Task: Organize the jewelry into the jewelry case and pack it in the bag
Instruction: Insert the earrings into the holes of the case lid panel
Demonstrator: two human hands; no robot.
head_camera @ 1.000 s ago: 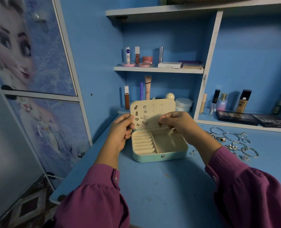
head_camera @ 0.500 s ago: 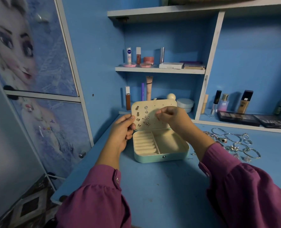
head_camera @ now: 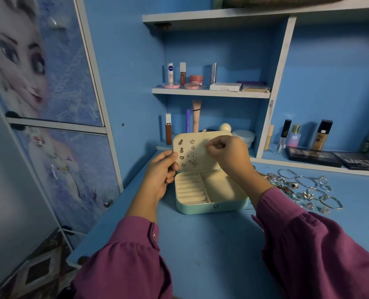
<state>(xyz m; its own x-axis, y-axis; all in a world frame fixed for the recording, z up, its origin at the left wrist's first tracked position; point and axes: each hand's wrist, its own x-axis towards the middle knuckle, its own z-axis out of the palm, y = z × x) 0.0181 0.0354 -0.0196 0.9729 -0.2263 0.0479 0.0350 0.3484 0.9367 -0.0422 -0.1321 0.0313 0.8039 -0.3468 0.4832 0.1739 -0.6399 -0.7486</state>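
A mint jewelry case [head_camera: 211,207] lies open on the blue desk, its cream lid [head_camera: 186,152] upright and studded with several small earrings. My left hand [head_camera: 160,171] grips the lid's left edge, thumb on the front. My right hand [head_camera: 224,152] pinches a small earring [head_camera: 205,147] against the upper right of the lid. The case's ring rolls and right compartment hold nothing. Loose silver bangles, rings and earrings [head_camera: 304,186] lie on the desk to the right of the case. No bag is in view.
Cosmetics stand on the shelves [head_camera: 209,92] behind the case, with a white jar [head_camera: 244,135] just behind the lid. Makeup palettes [head_camera: 313,156] and bottles line the right ledge. A cupboard with printed doors [head_camera: 49,83] stands at left. The desk edge [head_camera: 75,258] is near left.
My right hand has risen from just above the case's compartment to the upper part of the lid, carrying the small earring. My left hand has kept its hold on the lid.
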